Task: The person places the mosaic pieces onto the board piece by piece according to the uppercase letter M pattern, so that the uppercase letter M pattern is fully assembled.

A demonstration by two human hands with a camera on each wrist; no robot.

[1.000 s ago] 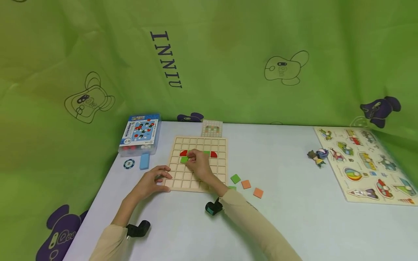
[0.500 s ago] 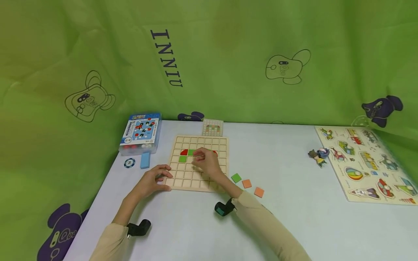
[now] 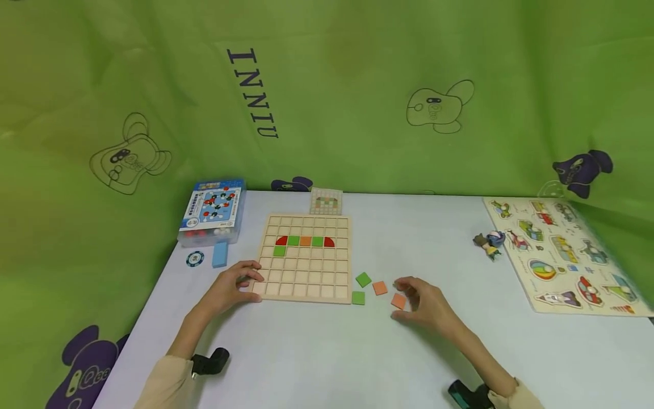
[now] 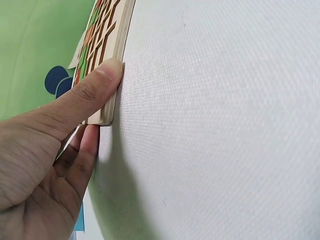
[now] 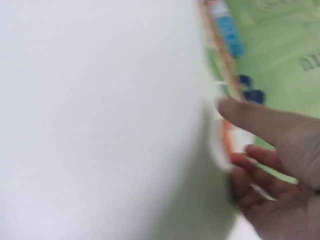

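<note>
1. Away from the gridded board [image 3: 306,299] near frame centre, the right hand [image 3: 429,307] has been moved to the lower right.
2. If a pinch were closed off-centre, the outer orange tile [image 3: 399,301] could be skidded aside; set tiles [image 3: 305,241] could be jarred if the board were tugged by the left hand [image 3: 226,292], clamped on its lower-left corner.
3. That outer tile is framed between right thumb and fingertips, held apart; contact cannot be confirmed.
</note>
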